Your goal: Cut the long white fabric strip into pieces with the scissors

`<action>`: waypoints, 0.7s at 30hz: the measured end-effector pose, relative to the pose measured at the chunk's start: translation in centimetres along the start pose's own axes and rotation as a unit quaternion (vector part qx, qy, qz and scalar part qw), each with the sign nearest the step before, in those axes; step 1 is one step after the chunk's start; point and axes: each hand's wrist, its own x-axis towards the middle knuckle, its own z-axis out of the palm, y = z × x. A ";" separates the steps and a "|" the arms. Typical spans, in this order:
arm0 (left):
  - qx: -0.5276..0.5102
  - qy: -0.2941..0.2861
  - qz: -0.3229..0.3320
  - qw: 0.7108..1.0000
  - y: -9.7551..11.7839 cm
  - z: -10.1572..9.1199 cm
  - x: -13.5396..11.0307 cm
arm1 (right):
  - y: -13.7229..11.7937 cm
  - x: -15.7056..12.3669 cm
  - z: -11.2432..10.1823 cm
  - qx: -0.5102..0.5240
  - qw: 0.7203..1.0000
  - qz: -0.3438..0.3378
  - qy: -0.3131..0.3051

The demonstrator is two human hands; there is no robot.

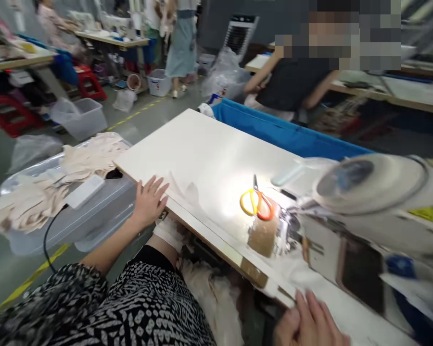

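Note:
My left hand (148,199) rests on the front edge of the white worktable (209,149), its fingers spread and nothing in them. At the table's near edge, lower right, is my right hand (312,322), somewhat blurred, with fingers stretched out and no object visible in it. White cloth (298,264) lies just beyond that hand, beside the sewing machine (375,192). Thread snips with yellow and orange handles (257,204) lie on the tabletop, left of the needle area. More pale fabric (211,298) hangs below the table by my legs.
A clear plastic bin (104,211) on my left holds cream cloth pieces (32,199) and a white power bank-like block (84,191). A blue fabric trough (285,129) runs behind the table. Beyond it sits a person (296,86); other people and worktables stand farther back.

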 end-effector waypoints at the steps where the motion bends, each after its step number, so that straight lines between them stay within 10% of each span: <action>1: 0.001 -0.002 0.002 1.000 0.0 0.0 0.1 | -0.6 -0.2 -0.4 -0.034 0.999 -0.026 0.023; 12: -0.023 0.037 0.029 0.999 -0.1 0.0 0.0 | -5.9 1.3 -1.4 -0.049 0.991 0.051 -0.112; 21: -0.051 0.052 0.043 0.996 -0.5 0.1 0.2 | -5.6 3.2 -1.5 -0.031 0.989 0.111 -0.090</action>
